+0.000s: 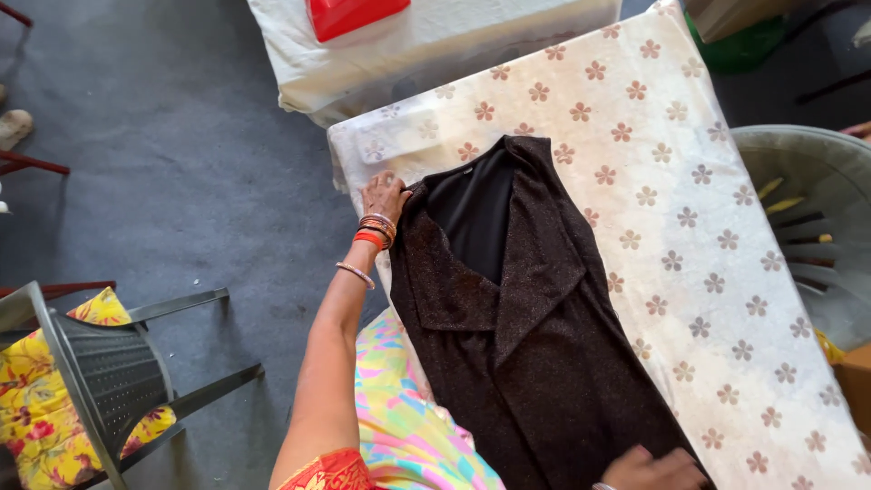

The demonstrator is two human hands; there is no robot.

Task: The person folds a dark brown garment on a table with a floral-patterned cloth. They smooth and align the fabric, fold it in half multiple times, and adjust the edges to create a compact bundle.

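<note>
A dark brown sleeveless garment (517,308) with a wide collar and black lining lies flat on a table covered by a cream cloth with brown flowers (699,245). My left hand (385,195), with bangles on the wrist, rests on the garment's left shoulder near the table's edge, fingers spread flat. My right hand (651,470) presses on the lower part of the garment at the bottom of the view, partly cut off by the frame.
A grey plastic chair with a yellow floral cushion (86,372) stands at the lower left. A second white-covered table with a red object (349,14) lies beyond. A grey plastic tub (803,227) sits at the right. The floor is dark grey.
</note>
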